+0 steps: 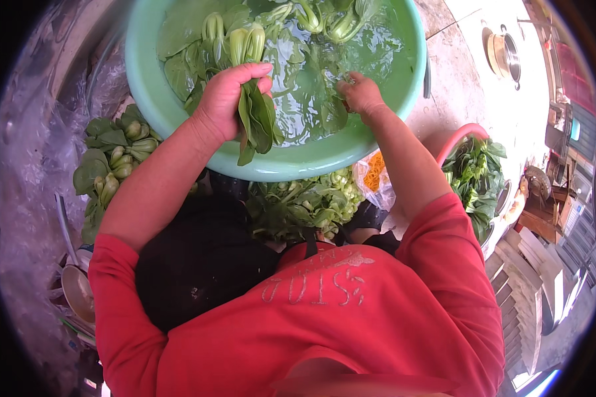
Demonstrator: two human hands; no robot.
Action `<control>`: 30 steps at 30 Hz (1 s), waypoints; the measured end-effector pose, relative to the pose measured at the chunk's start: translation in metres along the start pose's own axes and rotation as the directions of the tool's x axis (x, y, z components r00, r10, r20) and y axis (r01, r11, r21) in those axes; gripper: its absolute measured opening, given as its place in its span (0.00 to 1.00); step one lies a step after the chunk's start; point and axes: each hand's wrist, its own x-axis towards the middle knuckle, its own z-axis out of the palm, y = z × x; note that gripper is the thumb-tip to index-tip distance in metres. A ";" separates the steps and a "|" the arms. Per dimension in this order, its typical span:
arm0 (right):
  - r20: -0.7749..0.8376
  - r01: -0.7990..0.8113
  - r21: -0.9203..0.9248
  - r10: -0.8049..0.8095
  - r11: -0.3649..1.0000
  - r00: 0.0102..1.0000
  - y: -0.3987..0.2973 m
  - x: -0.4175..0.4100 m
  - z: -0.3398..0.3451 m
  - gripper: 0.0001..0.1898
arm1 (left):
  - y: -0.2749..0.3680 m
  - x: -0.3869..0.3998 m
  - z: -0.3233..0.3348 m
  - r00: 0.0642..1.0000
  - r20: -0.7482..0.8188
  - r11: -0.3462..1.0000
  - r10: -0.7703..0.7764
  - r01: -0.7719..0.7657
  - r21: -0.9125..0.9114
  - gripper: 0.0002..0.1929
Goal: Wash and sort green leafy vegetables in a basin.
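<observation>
A wide green plastic basin (402, 121) of water stands before me, with loose bok choy (308, 17) afloat along its far side. My left hand (227, 97) is closed around a small bunch of bok choy (260, 116) above the near left of the basin. Its pale stems point away from me and the dark leaves hang towards the rim. At the right, my right hand (361, 94) dips its fingers to the water beside a submerged leaf (334, 111). The fingertips are partly hidden, so whether they grip that leaf is unclear.
More bok choy lies in a pile (298, 206) under the near rim and in a heap (111, 154) at left. A bag of orange rubber bands (375, 171) sits near my right forearm. Rightward are a pink basket (459, 139) of greens and a metal pot (504, 54).
</observation>
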 end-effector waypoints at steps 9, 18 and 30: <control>0.000 -0.074 0.619 0.095 0.782 0.995 -0.046 -0.061 -0.082 0.15 | 0.002 -0.024 0.024 0.961 -0.081 0.926 0.266 -0.231 0.300 0.07; -0.024 0.187 0.626 -0.222 0.757 0.975 -0.070 -0.152 -0.173 0.19 | 0.015 -0.065 0.106 0.783 0.369 0.336 0.501 -0.568 0.751 0.14; -0.252 0.437 0.767 -0.407 0.469 0.878 -0.109 -0.237 -0.195 0.19 | -0.010 -0.135 0.147 0.860 0.435 0.298 0.268 -0.504 0.811 0.29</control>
